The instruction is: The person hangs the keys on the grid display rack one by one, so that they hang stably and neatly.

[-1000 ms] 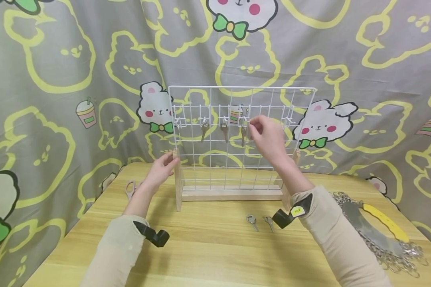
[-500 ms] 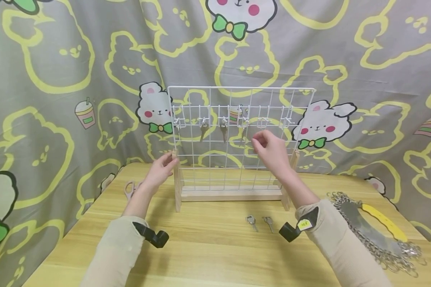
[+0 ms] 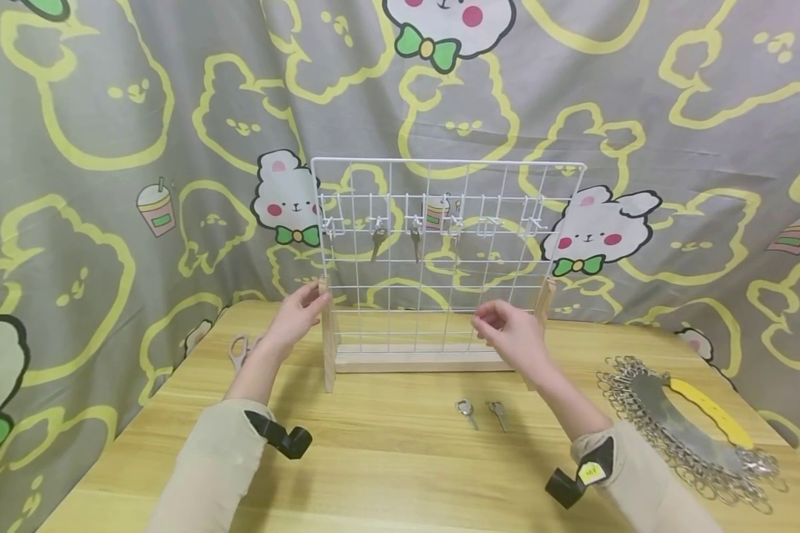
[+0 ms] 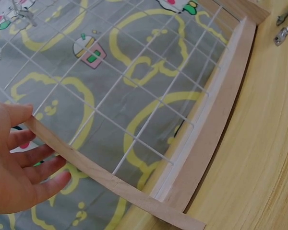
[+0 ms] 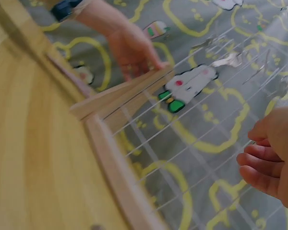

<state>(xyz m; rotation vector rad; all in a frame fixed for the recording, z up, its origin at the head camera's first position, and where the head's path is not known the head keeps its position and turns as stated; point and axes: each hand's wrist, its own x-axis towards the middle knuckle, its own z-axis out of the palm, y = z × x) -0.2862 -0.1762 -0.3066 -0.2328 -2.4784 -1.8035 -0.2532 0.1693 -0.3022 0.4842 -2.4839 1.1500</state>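
A white wire grid rack (image 3: 410,287) stands upright on wooden feet joined by a wooden bar (image 3: 427,361). My left hand (image 3: 298,314) holds the top of its left wooden upright (image 3: 329,340), thumb on the end and fingers behind, as the left wrist view (image 4: 19,158) shows. White hooks line the grid. A key (image 3: 378,243) and another key (image 3: 416,243) hang there; thinner ones at neighbouring hooks are hard to make out. My right hand (image 3: 512,333) hovers before the grid's lower right, fingers loosely bent, holding nothing. Two loose keys, one (image 3: 465,411) left of the other (image 3: 497,413), lie on the table.
On the right of the wooden table (image 3: 387,474) lies a curved grey piece with a yellow strip (image 3: 710,411), edged with many metal rings (image 3: 620,389). Scissors (image 3: 239,352) lie behind the left forearm. A patterned grey curtain (image 3: 367,89) hangs behind the rack.
My right hand has come away from the hook at the grid's middle right and moved down toward the table. The left hand has stayed on the upright.
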